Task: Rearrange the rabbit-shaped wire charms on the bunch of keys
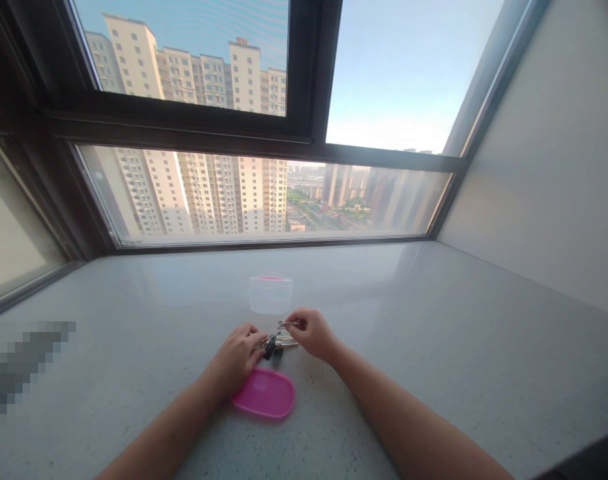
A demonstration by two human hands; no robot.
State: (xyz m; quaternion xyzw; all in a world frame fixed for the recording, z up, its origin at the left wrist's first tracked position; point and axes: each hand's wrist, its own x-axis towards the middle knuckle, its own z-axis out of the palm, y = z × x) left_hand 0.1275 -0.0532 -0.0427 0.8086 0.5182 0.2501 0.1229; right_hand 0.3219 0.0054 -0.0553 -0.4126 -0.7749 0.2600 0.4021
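My left hand [238, 357] rests on the grey stone sill with its fingers pinched on a small bunch of black binder clips [274, 345]. My right hand [311, 331] is just to the right of it, thumb and forefinger closed on the thin wire handle of a clip [285, 325]. A pink oval lid [265, 393] lies flat under my left wrist. A clear plastic box [270, 295] stands open a little beyond both hands.
The sill [434, 347] is a wide pale speckled ledge ending at a dark-framed window [304, 133] with tall buildings outside. A plain wall [549, 173] rises on the right. A blurred patch [19, 367] covers something at the left edge.
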